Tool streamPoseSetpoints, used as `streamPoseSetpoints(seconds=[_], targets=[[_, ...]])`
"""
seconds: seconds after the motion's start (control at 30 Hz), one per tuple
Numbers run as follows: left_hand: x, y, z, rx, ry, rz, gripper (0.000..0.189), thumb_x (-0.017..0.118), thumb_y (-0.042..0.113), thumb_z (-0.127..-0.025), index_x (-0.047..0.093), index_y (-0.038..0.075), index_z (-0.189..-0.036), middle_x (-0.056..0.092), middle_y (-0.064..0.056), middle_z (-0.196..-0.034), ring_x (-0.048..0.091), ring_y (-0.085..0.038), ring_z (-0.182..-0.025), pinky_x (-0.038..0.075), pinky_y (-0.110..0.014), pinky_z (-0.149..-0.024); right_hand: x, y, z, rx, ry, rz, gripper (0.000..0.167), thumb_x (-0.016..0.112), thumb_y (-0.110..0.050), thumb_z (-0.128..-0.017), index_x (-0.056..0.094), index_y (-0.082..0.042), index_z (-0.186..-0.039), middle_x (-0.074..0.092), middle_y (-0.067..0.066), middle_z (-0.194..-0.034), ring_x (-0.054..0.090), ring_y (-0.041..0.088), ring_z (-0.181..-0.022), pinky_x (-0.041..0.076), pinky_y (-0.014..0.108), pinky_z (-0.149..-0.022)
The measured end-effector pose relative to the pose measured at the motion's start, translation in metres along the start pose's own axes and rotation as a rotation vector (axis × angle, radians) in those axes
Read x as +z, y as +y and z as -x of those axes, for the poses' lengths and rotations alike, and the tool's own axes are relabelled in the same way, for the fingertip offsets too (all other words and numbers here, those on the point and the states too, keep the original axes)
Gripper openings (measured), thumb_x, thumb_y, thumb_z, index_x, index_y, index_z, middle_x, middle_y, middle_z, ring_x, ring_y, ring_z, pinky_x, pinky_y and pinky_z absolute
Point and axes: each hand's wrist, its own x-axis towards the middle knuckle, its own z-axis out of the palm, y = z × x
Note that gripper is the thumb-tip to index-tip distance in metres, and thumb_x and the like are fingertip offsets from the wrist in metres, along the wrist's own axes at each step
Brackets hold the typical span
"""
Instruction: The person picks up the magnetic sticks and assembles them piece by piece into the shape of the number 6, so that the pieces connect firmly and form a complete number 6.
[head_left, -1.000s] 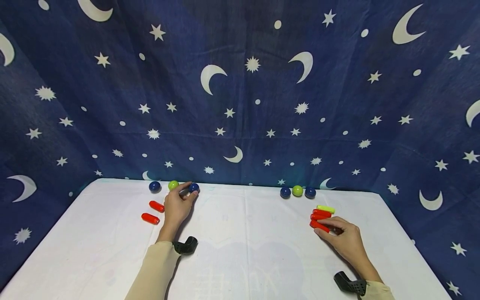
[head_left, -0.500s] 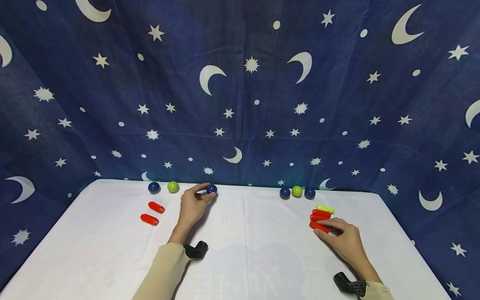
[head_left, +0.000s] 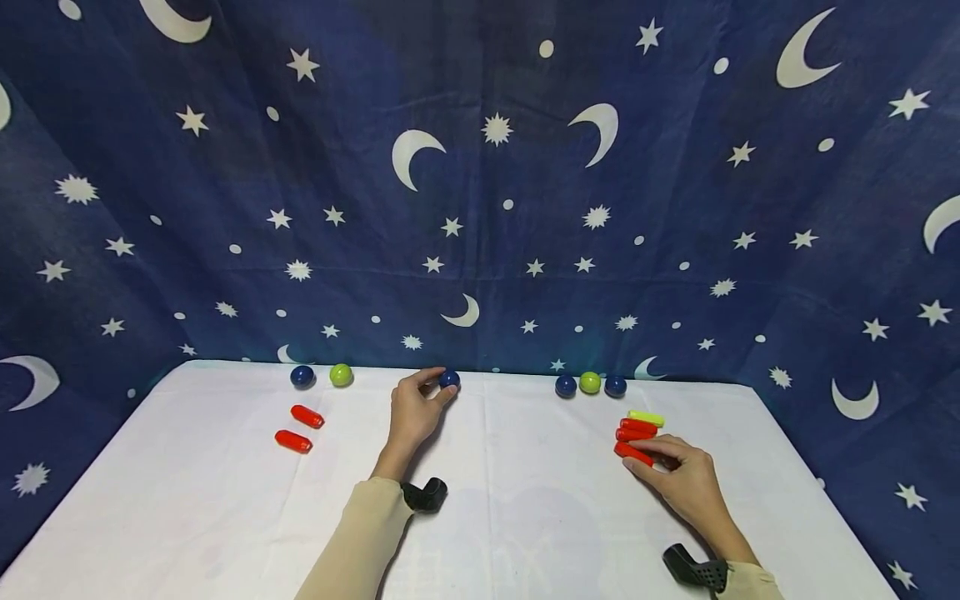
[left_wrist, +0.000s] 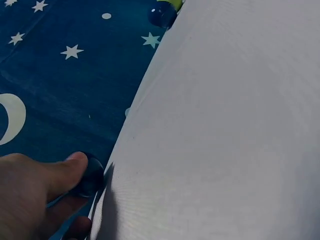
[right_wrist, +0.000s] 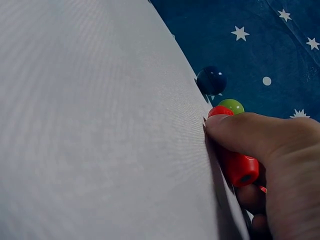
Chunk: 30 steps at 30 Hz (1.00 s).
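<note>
My left hand [head_left: 416,410] pinches a dark blue ball [head_left: 449,380] between thumb and fingers near the table's back edge. In the left wrist view the thumb covers part of this blue ball [left_wrist: 91,177]. My right hand [head_left: 682,475] grips a red rounded cylinder [head_left: 632,454] with thumb and fingers at the right side of the table. The right wrist view shows the end of that red cylinder [right_wrist: 242,170], partly hidden by the thumb. Just behind it lie two more red cylinders [head_left: 637,427] and a lime-yellow cylinder [head_left: 647,418], close together.
At the back right, two blue balls [head_left: 566,386] flank a green ball [head_left: 590,382]. Another blue ball [head_left: 302,377] and green ball [head_left: 341,375] sit at the back left, with two red cylinders [head_left: 293,441] in front. A starry dark blue cloth hangs behind the white table [head_left: 187,500].
My left hand has moved rightward along the back edge with the blue ball, away from the left green ball. My right hand stays at the red cylinder. The head view shifts slightly.
</note>
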Motion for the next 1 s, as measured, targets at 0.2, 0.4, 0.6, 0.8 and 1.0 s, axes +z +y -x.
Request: streamPoseSetpoints(seconds=[0.2, 0.4, 0.6, 0.8, 1.0], targets=[[0.001, -0.002, 0.001, 0.012, 0.002, -0.036, 0.034, 0.082, 0.012, -0.085, 0.074, 0.002, -0.117, 0.073, -0.018, -0.111, 0.07, -0.033, -0.105, 0.05, -0.05, -0.095, -0.001, -0.001, 0.001, 0.007, 0.001, -0.001, 0.028, 0.091, -0.017, -0.076, 0.081, -0.011, -0.102, 0.074, 0.005, -0.102, 0.064, 0.016, -0.098, 0.038, 0.0, -0.082], [-0.001, -0.003, 0.002, 0.035, 0.008, -0.06, 0.033, 0.082, 0.012, -0.085, 0.075, 0.003, -0.116, 0.074, -0.017, -0.109, 0.07, -0.034, -0.103, 0.049, -0.053, -0.093, 0.0, -0.003, 0.001, -0.017, 0.002, -0.002, 0.028, 0.09, -0.017, -0.077, 0.081, -0.01, -0.103, 0.074, 0.005, -0.102, 0.064, 0.018, -0.097, 0.041, 0.003, -0.079], [-0.001, -0.004, 0.003, 0.039, 0.011, -0.071, 0.033, 0.082, 0.012, -0.085, 0.075, 0.004, -0.116, 0.075, -0.017, -0.107, 0.069, -0.033, -0.102, 0.048, -0.053, -0.093, 0.002, -0.014, -0.004, -0.096, 0.016, -0.06, 0.028, 0.089, -0.01, -0.077, 0.08, -0.008, -0.103, 0.074, 0.004, -0.103, 0.062, 0.006, -0.095, 0.048, 0.008, -0.076], [0.0, -0.004, 0.002, 0.044, 0.012, -0.074, 0.033, 0.082, 0.013, -0.085, 0.075, 0.003, -0.116, 0.074, -0.017, -0.106, 0.069, -0.034, -0.102, 0.048, -0.054, -0.093, 0.016, -0.038, -0.022, -0.226, -0.035, -0.125, 0.026, 0.087, -0.007, -0.079, 0.079, -0.01, -0.103, 0.073, -0.002, -0.097, 0.062, 0.01, -0.084, 0.051, 0.017, -0.069], [0.0, -0.003, 0.002, 0.047, 0.008, -0.074, 0.034, 0.082, 0.013, -0.085, 0.075, 0.004, -0.117, 0.074, -0.017, -0.107, 0.069, -0.034, -0.103, 0.047, -0.053, -0.094, 0.042, -0.07, -0.048, -0.293, -0.127, -0.162, 0.026, 0.087, -0.007, -0.08, 0.08, -0.011, -0.105, 0.073, -0.003, -0.099, 0.064, 0.013, -0.083, 0.054, 0.027, -0.07]])
